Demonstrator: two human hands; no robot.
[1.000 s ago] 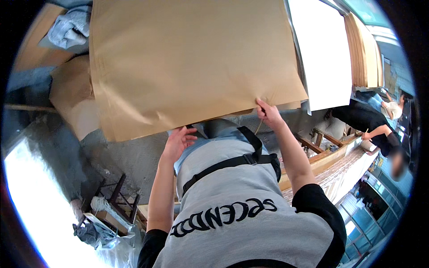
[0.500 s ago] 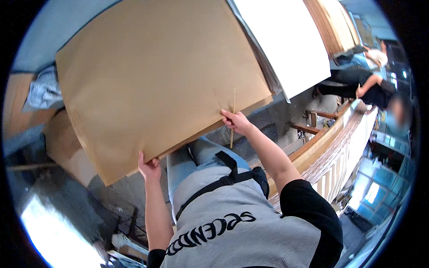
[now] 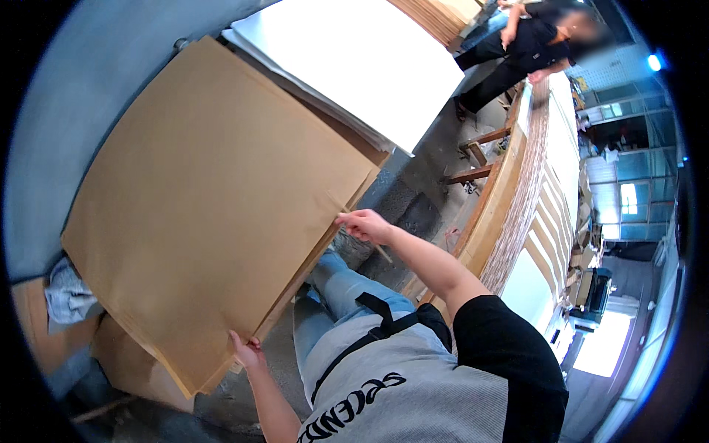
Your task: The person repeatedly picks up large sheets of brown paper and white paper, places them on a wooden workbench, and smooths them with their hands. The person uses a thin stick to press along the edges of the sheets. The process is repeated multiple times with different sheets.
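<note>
Up the arm from the bare right hand (image 3: 365, 226), a short, loose black sleeve (image 3: 484, 332) joined a light grey shirt (image 3: 450, 391) with a fine ribbed texture. Bold black lettering (image 3: 360, 399) crossed the grey cloth, to the right of the bare left hand (image 3: 249, 351). Closer to the right hand, a narrow black strap (image 3: 395, 325) with a buckle (image 3: 379, 330) circled the waist, meeting a small black pouch (image 3: 436, 317). Pale blue jeans (image 3: 362, 283) showed nearest that hand.

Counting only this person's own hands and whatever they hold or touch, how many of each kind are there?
Hands, left hand and right hand: 2
Brown sheet stack: 1
Thin stick: 1
Total: 4
</note>
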